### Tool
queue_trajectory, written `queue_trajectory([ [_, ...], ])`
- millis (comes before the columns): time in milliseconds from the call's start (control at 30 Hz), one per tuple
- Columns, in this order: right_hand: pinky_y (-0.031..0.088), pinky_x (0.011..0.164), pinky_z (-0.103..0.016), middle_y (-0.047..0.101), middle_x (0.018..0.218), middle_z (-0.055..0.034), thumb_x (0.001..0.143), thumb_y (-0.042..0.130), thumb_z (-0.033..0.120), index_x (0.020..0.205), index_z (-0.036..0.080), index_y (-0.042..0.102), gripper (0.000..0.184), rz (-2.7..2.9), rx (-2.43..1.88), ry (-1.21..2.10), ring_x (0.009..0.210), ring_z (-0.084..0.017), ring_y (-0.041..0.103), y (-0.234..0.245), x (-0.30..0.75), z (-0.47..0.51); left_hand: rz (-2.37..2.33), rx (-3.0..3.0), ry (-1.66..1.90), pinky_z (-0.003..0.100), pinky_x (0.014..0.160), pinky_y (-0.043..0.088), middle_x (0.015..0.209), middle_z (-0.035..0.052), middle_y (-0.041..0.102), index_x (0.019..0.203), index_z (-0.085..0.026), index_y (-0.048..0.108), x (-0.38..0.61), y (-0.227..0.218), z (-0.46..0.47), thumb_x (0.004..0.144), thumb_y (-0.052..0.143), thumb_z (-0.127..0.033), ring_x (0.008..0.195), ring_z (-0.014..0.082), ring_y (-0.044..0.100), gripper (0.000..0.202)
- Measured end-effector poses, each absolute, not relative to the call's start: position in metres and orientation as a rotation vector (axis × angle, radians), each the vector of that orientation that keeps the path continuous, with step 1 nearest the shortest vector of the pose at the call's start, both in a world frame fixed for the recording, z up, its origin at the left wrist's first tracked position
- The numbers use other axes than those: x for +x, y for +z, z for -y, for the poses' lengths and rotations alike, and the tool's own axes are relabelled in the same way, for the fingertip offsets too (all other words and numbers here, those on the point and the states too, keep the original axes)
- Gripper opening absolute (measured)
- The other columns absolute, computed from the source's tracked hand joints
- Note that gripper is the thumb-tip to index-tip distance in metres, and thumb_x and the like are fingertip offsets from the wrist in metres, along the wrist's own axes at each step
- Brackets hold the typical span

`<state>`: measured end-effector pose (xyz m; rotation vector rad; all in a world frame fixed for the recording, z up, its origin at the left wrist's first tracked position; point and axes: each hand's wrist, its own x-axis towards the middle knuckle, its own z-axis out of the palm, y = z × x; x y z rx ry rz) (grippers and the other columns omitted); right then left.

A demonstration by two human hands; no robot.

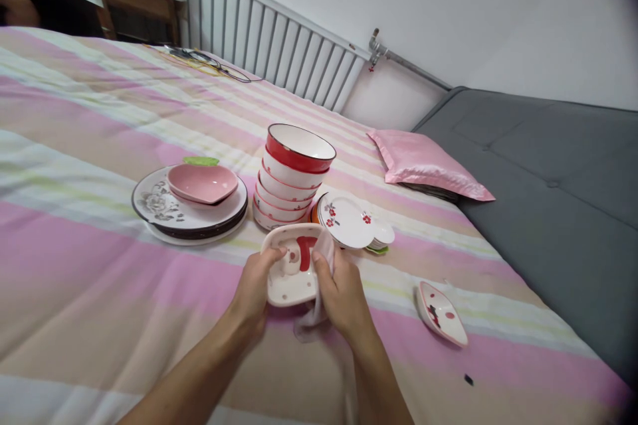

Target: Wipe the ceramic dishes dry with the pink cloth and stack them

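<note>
Head view: white dish (285, 292) was up between both hands, above the striped bed sheet (199, 319), inside turned to the camera, red patch and small dots on it.

Left hand (255, 284) gripped the dish's left side: thumb over the rim onto the inside, fingers behind, mostly hidden. Right hand (343, 284) had the right side, pinching a pale cloth (325, 249) against the rim, thumb in front; couldn't see its fingers behind. Cloth went over the right edge, loose end hanging below. Couldn't tell if that end touched the sheet.

Just beyond the dish: stack of bowls (284, 187), top one red outside, white inside. Left of it: stack of plates (154, 202) with a heart-shaped pink bowl (202, 182) on top. Right of it: flower-patterned plates (346, 224).

Well right of the right hand: small dish (451, 324) on the sheet, small black piece (468, 380) nearer the camera. Further back: pink pillow (428, 163) by the grey headboard (543, 179), cables (204, 63) toward the far railing (259, 26).
</note>
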<state>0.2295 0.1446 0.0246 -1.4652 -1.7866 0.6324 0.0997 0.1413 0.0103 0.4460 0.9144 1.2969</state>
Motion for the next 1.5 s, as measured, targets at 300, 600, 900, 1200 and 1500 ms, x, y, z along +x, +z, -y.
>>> queue_trajectory([
  [300, 0.044, 0.067, -0.026, 0.068, 0.082, -0.0058, 0.093, 0.036, 0.036, 0.093, 0.017, 0.060, 0.030, 1.901, -1.512, 0.745, 0.077, -0.020, 0.063, 0.027, 0.230, -0.140, -0.939, 0.352, 1.414, 0.026, 0.052, 0.051, 0.065, 0.0018, 0.070, 0.085, -0.014, 0.065, 0.097, 0.017, -0.145, 0.067, 0.059, -0.022, 0.060, 0.0210, 0.067, 0.021],
  [600, 0.043, 0.069, -0.030, 0.065, 0.084, -0.0046, 0.086, 0.043, 0.035, 0.093, 0.020, 0.053, 0.020, 1.491, -1.713, 0.598, 0.079, -0.023, 0.060, 0.033, 0.255, -0.147, -0.989, 0.338, 1.346, 0.028, 0.059, 0.055, 0.073, 0.0051, 0.073, 0.100, -0.012, 0.065, 0.098, 0.016, -0.147, 0.073, 0.056, -0.022, 0.064, 0.0207, 0.069, 0.030],
  [900, 0.041, 0.067, -0.026, 0.058, 0.074, 0.0010, 0.076, 0.052, 0.020, 0.081, 0.020, 0.053, 0.006, 1.434, -1.552, 0.163, 0.069, -0.016, 0.054, 0.035, 0.240, -0.143, -0.923, 0.320, 1.192, 0.028, 0.062, 0.054, 0.078, 0.0071, 0.074, 0.097, -0.012, 0.068, 0.105, 0.014, -0.140, 0.075, 0.061, -0.025, 0.069, 0.0205, 0.069, 0.026],
  [1200, 0.046, 0.082, -0.030, 0.066, 0.099, -0.0082, 0.079, 0.047, 0.008, 0.097, 0.016, 0.066, 0.027, 1.935, -1.407, 0.077, 0.095, -0.021, 0.060, 0.021, 0.217, -0.138, -0.733, 0.499, 1.153, 0.026, 0.072, 0.051, 0.098, 0.0068, 0.072, 0.115, -0.017, 0.064, 0.105, 0.010, -0.137, 0.081, 0.062, -0.042, 0.086, 0.0195, 0.066, 0.042],
  [1500, 0.047, 0.086, -0.031, 0.067, 0.112, -0.0057, 0.085, 0.044, 0.008, 0.114, 0.016, 0.065, 0.037, 2.130, -1.335, 0.081, 0.100, -0.021, 0.060, 0.025, 0.219, -0.135, -0.651, 0.354, 1.231, 0.025, 0.078, 0.051, 0.104, 0.0077, 0.071, 0.113, -0.017, 0.066, 0.108, 0.006, -0.140, 0.081, 0.063, -0.039, 0.096, 0.0206, 0.064, 0.038],
])
